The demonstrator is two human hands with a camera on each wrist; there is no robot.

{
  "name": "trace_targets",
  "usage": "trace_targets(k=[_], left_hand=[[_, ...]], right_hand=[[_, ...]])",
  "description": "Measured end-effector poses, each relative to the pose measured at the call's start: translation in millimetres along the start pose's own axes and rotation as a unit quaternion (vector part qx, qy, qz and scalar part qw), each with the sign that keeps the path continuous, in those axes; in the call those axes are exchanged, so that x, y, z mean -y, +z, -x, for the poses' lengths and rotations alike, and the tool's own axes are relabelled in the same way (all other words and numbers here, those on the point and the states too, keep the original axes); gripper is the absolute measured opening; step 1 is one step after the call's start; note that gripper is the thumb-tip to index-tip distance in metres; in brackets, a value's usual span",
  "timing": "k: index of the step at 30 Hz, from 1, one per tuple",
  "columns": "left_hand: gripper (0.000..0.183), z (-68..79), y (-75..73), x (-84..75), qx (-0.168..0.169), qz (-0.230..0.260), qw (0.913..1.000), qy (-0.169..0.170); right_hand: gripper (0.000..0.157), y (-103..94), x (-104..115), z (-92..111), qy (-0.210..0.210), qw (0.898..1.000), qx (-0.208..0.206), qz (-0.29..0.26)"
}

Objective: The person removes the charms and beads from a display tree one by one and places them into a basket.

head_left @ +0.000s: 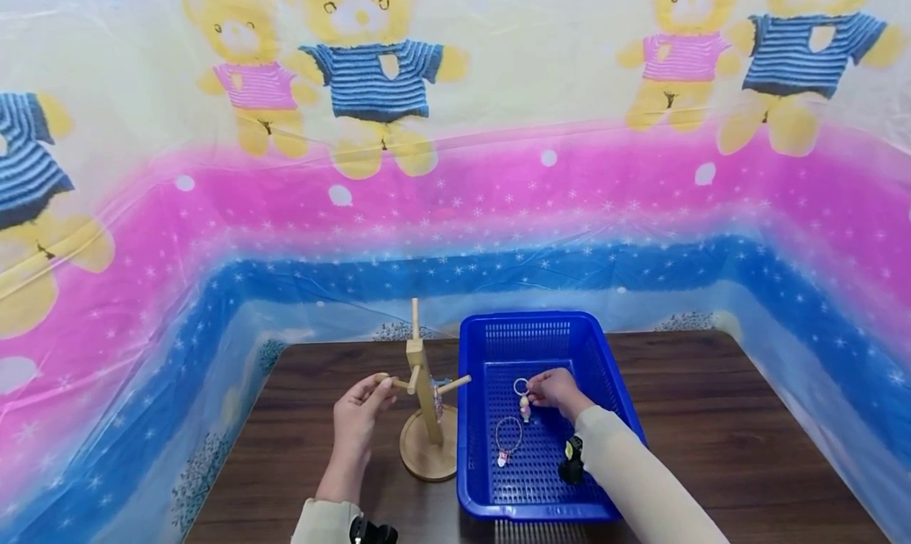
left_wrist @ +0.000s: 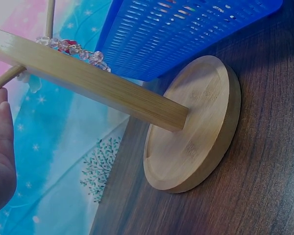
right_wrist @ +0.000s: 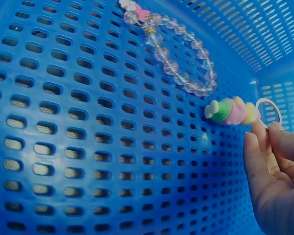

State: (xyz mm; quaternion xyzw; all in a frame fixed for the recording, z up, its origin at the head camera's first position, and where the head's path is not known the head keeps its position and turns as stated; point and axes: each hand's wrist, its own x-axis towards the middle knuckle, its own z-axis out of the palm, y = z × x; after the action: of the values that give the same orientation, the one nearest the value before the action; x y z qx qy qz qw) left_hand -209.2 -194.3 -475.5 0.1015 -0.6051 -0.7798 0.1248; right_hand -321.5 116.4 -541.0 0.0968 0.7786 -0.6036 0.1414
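My right hand (head_left: 555,391) is inside the blue plastic basket (head_left: 466,449), pinching a keychain (head_left: 525,407) by its metal ring (right_wrist: 279,113). A small figure in yellow, pink and green (right_wrist: 232,111) hangs from that ring. Beside it on the basket floor lies a clear beaded bracelet (right_wrist: 179,73) with a red-and-white charm (head_left: 502,459). My left hand (head_left: 359,413) pinches the end of one peg (head_left: 400,383) on a wooden stand (head_left: 427,406). Another beaded bracelet (left_wrist: 78,50) hangs on the stand's far side, partly hidden by the post.
The stand's round base (left_wrist: 201,147) rests on the dark wooden table (head_left: 712,417), close to the basket's left wall. More pegs stick out from the post, one (head_left: 455,384) reaching toward the basket rim. A printed bear curtain (head_left: 498,196) surrounds the table's back and sides.
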Motion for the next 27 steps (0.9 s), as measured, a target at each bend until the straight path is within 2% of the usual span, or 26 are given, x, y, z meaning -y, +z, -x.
trace_targets(k=[15, 27], left_hand=[[0.018, 1.1, 1.6, -1.1, -0.001, 0.001, 1.0000, -0.006], [0.014, 0.8, 0.8, -0.2, 0.002, 0.007, 1.0000, -0.003]], right_hand=[[0.016, 1.6, -8.5, 2.9, 0.015, 1.000, -0.011, -0.020], [0.015, 6.2, -12.7, 8.5, 0.017, 0.998, -0.038, -0.048]])
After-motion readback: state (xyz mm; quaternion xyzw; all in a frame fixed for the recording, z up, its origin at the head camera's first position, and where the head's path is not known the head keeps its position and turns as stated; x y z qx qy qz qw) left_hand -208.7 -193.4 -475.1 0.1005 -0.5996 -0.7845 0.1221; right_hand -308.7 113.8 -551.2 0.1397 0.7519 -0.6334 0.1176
